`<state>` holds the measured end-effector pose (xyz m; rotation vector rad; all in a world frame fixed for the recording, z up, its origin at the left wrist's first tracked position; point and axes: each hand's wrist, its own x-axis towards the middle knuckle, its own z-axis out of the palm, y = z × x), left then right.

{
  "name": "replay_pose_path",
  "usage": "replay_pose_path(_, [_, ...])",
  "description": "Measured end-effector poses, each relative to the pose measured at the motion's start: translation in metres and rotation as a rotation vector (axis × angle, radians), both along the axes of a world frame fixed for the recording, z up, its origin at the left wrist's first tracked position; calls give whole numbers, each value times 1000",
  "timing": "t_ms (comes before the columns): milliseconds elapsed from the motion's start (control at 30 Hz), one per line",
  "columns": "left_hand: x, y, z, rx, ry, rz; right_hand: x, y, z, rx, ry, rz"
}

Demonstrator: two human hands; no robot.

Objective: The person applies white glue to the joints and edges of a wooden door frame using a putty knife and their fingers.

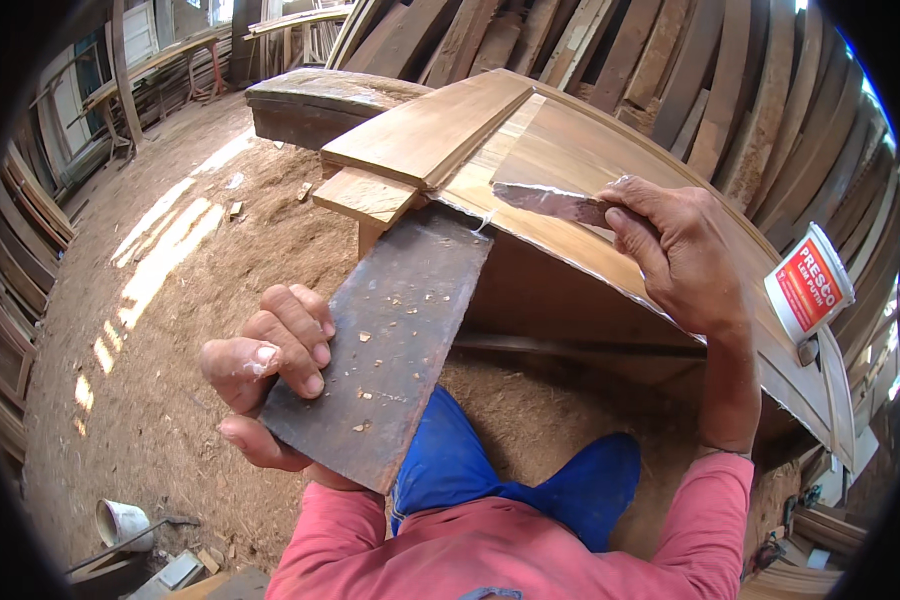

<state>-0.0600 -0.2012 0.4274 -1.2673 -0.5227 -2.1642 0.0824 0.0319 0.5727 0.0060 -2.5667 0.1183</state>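
Observation:
My left hand [275, 360] grips the near left edge of a dark flat board [395, 320], fingers on top and thumb smeared white. Small wood chips lie scattered over the board. Its far end sits by the corner of a wooden panel [600, 165], where a thread of white glue hangs. Over the panel, my right hand [685, 250] pinches a thin, flat brown spreader [550, 202] between thumb and fingers. White glue coats the spreader's far edge and marks those fingers. More glue runs along the panel's near edge.
A white glue tub [808, 285] with a red label stands tilted at the panel's right. Loose boards [410, 140] lie across the panel's left end, beside a thick timber [300, 115]. Stacked planks [710, 90] line the far side. A white pot [125, 524] sits on the ground.

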Motion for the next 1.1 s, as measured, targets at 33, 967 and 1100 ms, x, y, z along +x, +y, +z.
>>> replay_pose_path(33, [0, 1, 1, 7, 1, 0, -2, -1, 0, 10, 5, 8])
replay_pose_path(967, [-18, -16, 4, -144, 50, -373, 52, -10, -132, -444, 240, 467])
replay_pose_path(1100, [-14, -15, 11, -163, 47, -403, 56, 11, -157, -563, 263, 517])
